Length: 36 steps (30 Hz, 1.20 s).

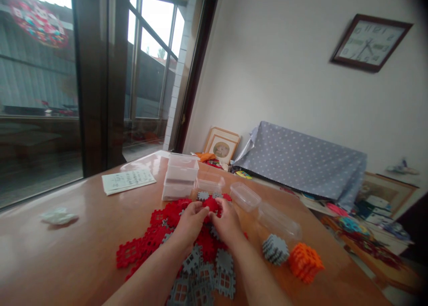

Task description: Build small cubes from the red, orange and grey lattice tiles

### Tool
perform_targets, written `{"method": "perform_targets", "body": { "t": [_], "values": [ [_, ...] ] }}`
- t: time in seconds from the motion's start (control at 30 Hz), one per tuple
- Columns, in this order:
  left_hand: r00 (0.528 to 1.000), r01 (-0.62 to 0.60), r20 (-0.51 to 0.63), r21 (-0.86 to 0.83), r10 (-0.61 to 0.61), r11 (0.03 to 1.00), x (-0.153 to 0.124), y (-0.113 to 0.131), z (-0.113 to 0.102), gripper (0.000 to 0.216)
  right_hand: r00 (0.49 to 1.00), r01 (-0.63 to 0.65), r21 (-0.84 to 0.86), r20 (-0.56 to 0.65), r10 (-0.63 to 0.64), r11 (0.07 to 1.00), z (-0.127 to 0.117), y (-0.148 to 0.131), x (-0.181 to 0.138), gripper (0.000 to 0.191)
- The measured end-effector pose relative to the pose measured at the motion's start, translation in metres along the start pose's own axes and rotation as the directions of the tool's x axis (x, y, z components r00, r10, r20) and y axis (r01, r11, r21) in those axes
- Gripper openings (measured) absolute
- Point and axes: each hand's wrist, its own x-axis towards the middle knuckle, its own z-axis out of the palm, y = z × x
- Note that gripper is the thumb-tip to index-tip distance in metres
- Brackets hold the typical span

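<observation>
My left hand (pixel 190 223) and my right hand (pixel 228 223) meet over a heap of flat, notched plastic tiles. Both pinch the same small cluster of red tiles (pixel 211 204), held just above the heap. Loose red tiles (pixel 143 246) spread out to the left on the wooden table (pixel 83 252). Grey tiles (pixel 207 279) lie near my forearms. To the right stand a grey assembled block (pixel 275 249) and an orange assembled cube (pixel 305 262).
Stacked clear plastic boxes (pixel 179 176) and loose clear lids (pixel 245 196) stand behind the heap. A sheet of paper (pixel 127 180) and a crumpled white wrapper (pixel 57 216) lie at the left. The table's right edge drops to cluttered items on the floor.
</observation>
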Motion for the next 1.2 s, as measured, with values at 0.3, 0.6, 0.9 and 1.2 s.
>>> {"method": "perform_targets", "body": {
  "t": [0.3, 0.6, 0.9, 1.2],
  "values": [
    [0.997, -0.061, -0.048, -0.023, 0.059, 0.998, 0.001, 0.011, -0.006, 0.028, 0.994, 0.102, 0.118, 0.036, -0.107, 0.988, -0.018, -0.015, -0.023, 0.064],
    [0.993, -0.117, -0.011, 0.045, 0.118, 0.992, -0.005, 0.019, -0.007, 0.029, 0.953, 0.297, -0.142, 0.102, -0.285, 0.944, -0.042, -0.034, -0.022, 0.071],
    [0.982, -0.007, 0.188, 0.067, -0.006, 0.998, -0.019, 0.025, 0.001, 0.026, 0.912, 0.371, -0.245, 0.280, -0.301, 0.896, -0.080, -0.049, -0.027, 0.051],
    [0.978, 0.019, 0.203, 0.087, -0.036, 0.996, -0.029, 0.029, 0.010, 0.039, 0.954, 0.190, -0.352, 0.287, -0.087, 0.917, -0.112, -0.017, -0.016, 0.035]
  ]
}}
